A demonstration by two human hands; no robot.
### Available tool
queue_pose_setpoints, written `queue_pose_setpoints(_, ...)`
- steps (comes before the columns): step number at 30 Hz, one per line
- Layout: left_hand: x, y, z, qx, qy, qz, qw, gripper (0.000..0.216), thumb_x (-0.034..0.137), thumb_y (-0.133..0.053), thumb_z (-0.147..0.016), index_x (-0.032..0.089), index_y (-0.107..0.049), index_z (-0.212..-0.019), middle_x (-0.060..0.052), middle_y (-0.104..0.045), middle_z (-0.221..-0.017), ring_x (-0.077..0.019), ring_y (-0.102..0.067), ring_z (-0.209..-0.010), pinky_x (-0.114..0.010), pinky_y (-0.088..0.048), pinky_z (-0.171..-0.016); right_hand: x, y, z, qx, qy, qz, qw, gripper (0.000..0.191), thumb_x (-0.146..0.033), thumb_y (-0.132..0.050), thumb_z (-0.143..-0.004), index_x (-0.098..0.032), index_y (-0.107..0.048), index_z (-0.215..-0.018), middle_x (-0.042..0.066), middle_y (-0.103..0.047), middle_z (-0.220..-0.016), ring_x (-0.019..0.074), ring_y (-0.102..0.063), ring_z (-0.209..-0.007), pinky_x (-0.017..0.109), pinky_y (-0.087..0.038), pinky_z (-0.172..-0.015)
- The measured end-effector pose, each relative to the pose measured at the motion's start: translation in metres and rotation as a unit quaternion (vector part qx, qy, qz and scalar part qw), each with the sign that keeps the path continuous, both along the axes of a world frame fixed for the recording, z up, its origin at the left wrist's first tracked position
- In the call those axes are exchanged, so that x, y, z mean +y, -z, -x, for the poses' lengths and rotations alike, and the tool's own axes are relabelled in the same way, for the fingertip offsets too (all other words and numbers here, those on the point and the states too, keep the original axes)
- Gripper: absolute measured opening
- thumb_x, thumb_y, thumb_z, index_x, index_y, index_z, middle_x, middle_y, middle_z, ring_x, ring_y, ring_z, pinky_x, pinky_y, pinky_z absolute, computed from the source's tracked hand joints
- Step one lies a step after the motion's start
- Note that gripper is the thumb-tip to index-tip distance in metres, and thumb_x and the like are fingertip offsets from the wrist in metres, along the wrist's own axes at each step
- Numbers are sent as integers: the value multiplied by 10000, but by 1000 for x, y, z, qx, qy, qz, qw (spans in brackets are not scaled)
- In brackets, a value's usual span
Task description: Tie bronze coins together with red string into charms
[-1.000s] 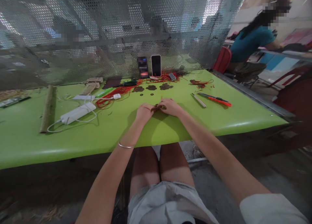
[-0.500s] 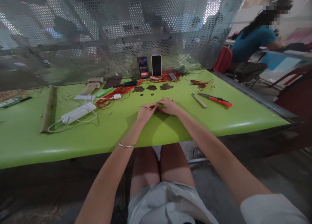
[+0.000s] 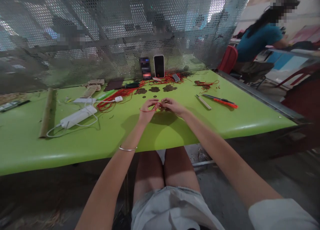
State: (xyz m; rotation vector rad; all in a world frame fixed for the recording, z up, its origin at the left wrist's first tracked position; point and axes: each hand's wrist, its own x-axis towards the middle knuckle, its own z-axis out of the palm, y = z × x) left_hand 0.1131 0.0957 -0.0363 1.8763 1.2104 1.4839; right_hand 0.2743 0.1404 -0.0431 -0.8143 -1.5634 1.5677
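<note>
My left hand and my right hand meet a little above the green table, fingers pinched together. A thin red cord loops from my left fingers toward the right ones. Something small and dark sits between the fingertips; I cannot make it out. A silver bangle circles my left wrist. Behind the hands lie dark round coins in small heaps and a tangle of red cord.
A white power bank with cable, a bamboo stick, an orange-handled cutter and a wooden stick lie on the table. Two phones lean on the perforated metal screen. A person in blue sits at far right.
Both hands have lifted off the table and moved slightly away from me. The red cord now shows as a loop hanging from my left fingers.
</note>
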Motion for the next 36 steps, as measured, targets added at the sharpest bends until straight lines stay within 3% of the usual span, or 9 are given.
queue_pose_setpoints(9, 5, 5, 9, -65, 9, 143, 988, 316, 444, -554, -815, 174, -669, -931, -93, -690, -962, -161, -647, -774, -292, -567, -599, -3, -7, -8, 79, -12, 67, 995, 259, -257, -657, -716, -225, -597, -965, -28, -629, -816, 61, -566, -648, 186, -449, -593)
queue_pose_setpoints(14, 5, 0, 16, -41, 23, 168, 985, 362, 484, -556, -804, 180, -680, -956, -89, -696, -878, -168, -639, -810, -290, -558, -647, -1, -9, -9, 81, 18, 52, 995, 290, -316, -719, -647, -212, -607, -894, -12, -621, -841, 69, -545, -663, 192, -428, -585)
queue_pose_setpoints(17, 5, -7, 40, -21, 22, 167, 985, 339, 467, -593, -778, 175, -687, -922, -92, -695, -839, -177, -635, -806, -307, -550, -674, 1, -12, -13, 88, 42, 44, 994, 322, -338, -721, -628, -219, -589, -896, 3, -630, -871, 81, -555, -679, 210, -437, -610)
queue_pose_setpoints(22, 10, -21, 100, 33, -160, 80, 983, 204, 363, -570, -796, 183, -654, -747, -54, -662, -713, -183, -620, -778, -380, -524, -762, 7, -13, -18, 95, 89, 48, 990, 312, -291, -702, -640, -219, -556, -906, 3, -630, -870, 77, -562, -667, 217, -434, -622)
queue_pose_setpoints(26, 8, -35, 100, 29, -240, 14, 970, 121, 266, -508, -827, 205, -609, -796, -19, -646, -830, -192, -588, -895, -459, -428, -938, 8, -10, -16, 82, 102, 17, 991, 278, -278, -689, -661, -205, -549, -890, 12, -630, -839, 80, -556, -654, 223, -442, -626)
queue_pose_setpoints(27, 8, -38, 90, 35, -234, 4, 971, 94, 248, -524, -818, 206, -608, -808, -19, -648, -868, -187, -585, -908, -439, -422, -952, 7, -10, -14, 75, 101, 8, 992, 275, -279, -692, -662, -203, -551, -886, 13, -630, -826, 85, -561, -663, 227, -447, -631)
queue_pose_setpoints(31, 11, -40, 27, 76, -89, 12, 993, 152, 219, -550, -819, 199, -599, -961, -35, -656, -1018, -159, -609, -937, -311, -479, -873, 2, -9, -10, 67, 82, -24, 994, 285, -285, -714, -654, -202, -567, -884, 7, -638, -783, 102, -588, -703, 236, -462, -653)
queue_pose_setpoints(33, 14, -35, 2, 85, 23, 81, 993, 200, 228, -517, -850, 180, -543, -1042, -66, -630, -1086, -159, -609, -951, -295, -490, -836, 0, -10, -9, 67, 71, -33, 995, 291, -293, -721, -652, -203, -577, -888, 8, -644, -784, 103, -589, -699, 239, -470, -653)
queue_pose_setpoints(36, 21, -24, -13, 78, 60, 168, 981, 203, 250, -459, -889, 186, -501, -1077, -72, -621, -1048, -122, -623, -757, -264, -503, -696, -1, -14, -9, 58, 67, -53, 995, 274, -311, -712, -675, -208, -610, -907, 17, -653, -824, 107, -589, -719, 256, -493, -684)
